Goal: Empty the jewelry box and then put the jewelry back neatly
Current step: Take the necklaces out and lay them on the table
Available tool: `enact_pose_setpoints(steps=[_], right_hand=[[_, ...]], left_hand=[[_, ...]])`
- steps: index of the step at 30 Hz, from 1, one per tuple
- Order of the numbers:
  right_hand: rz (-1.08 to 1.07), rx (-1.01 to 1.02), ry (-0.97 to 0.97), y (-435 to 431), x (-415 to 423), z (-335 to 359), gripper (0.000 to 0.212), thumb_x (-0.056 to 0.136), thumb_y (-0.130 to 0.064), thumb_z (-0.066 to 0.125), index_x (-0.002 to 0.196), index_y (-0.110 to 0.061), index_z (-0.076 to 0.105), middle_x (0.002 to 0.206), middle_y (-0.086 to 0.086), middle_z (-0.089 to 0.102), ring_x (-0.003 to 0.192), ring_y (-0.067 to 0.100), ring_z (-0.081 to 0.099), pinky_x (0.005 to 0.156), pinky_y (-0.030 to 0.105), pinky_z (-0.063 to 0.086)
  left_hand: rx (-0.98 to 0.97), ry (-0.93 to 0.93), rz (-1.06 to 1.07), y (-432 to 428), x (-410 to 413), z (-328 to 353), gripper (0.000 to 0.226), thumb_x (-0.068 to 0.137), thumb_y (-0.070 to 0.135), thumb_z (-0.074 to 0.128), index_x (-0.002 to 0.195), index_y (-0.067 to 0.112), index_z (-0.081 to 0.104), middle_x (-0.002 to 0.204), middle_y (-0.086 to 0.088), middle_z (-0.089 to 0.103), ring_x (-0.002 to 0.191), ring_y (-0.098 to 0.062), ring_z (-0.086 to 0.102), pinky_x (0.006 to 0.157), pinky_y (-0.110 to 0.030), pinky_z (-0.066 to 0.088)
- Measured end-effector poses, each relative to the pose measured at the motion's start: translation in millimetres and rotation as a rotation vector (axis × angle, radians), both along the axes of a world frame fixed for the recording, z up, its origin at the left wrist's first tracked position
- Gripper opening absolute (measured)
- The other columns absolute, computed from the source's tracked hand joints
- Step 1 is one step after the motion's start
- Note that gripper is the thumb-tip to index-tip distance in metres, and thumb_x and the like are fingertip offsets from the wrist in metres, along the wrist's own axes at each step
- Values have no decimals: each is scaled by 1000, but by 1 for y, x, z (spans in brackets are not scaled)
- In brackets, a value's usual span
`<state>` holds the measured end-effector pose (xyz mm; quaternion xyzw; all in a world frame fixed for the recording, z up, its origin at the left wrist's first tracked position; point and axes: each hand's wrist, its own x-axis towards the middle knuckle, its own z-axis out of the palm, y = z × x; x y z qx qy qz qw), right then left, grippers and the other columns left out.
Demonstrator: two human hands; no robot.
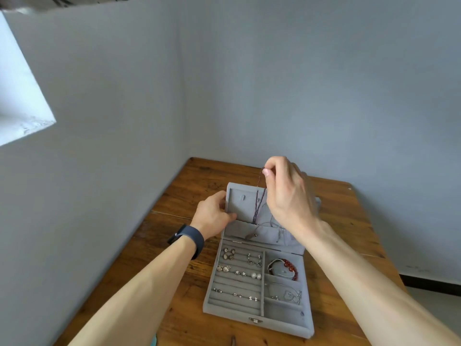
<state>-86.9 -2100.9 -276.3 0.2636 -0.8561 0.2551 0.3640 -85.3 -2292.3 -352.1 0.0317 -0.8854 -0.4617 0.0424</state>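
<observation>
A grey velvet jewelry box (257,323) lies open on the wooden table, its lid (237,201) standing up at the back. My left hand (214,213) grips the lid's left edge. Above the lid, my right hand (287,196) pinches a dark beaded necklace (259,203), which hangs down into the lid's pocket. Several earrings and rings (239,270) sit in the slotted left half. In the upper right compartment rests a red bead bracelet (289,267), with a silver chain (289,294) in the one below.
The wooden table (174,245) stands in a corner between two pale blue walls. A dark watch band (192,237) is on my left wrist. A small dark object (233,340) lies at the table's front edge.
</observation>
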Motion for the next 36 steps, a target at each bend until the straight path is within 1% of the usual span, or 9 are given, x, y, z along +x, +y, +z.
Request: enact_pose_setpoints(steps=[6,11,13,20,25,27,29,32,36], right_hand=[[83,-103,-38,8,24,34,3,101,-10,50,101,-9,52,88,3,60,79,29,57,68,44,48],[80,-158,-30,13,46,61,4,102,-15,51,99,-18,50,85,-3,59,76,23,56,66,36,43],[84,-179,-39,12,53,72,5,102,-18,50,99,-21,49,85,-5,59,77,21,55,67,36,41],[106,-125,-48,15,82,98,4,102,-22,52,99,-23,50,89,-7,61,79,17,54,68,34,41],[127,-103,-173,26,107,101,9,98,-29,58,95,-35,52,88,-18,63,83,5,58,73,31,51],[141,-115,-246,31,119,98,7,96,-32,60,94,-37,55,86,-22,64,83,0,60,75,30,53],[159,-121,-307,36,133,94,7,94,-34,62,92,-39,57,84,-26,65,82,-3,62,74,27,54],[184,-119,-388,41,157,87,8,92,-34,64,91,-41,59,90,-32,64,82,-2,63,71,23,54],[190,-180,-434,50,192,72,10,91,-31,68,88,-39,63,86,-27,67,84,-4,64,66,10,46]], left_hand=[[-17,-40,-3,5,5,7,49,89,14,72,133,25,55,128,2,63,103,-9,55,72,-12,44],[3,-152,-22,11,9,17,53,89,16,69,138,23,50,136,-2,60,120,-20,57,82,-21,48],[-5,-181,-24,14,12,23,56,89,22,69,140,21,47,137,-3,59,119,-20,57,87,-24,48],[-205,-251,-31,12,34,59,75,89,35,67,152,16,32,143,-10,52,125,-27,54,96,-30,48],[-172,-131,-70,12,70,107,51,90,23,67,138,19,53,134,-6,61,112,-19,60,88,-25,49],[-35,-69,-141,19,93,129,41,89,9,64,129,17,62,126,-7,66,110,-19,63,90,-26,52],[126,-60,-238,28,122,151,39,84,2,62,118,21,68,118,-4,71,106,-18,66,83,-21,54],[194,-61,-385,41,167,168,35,74,15,66,106,27,74,102,4,75,98,-14,69,86,-32,56],[-21,82,-377,52,205,156,19,85,29,76,103,25,76,91,3,76,84,-13,70,78,-31,56]])
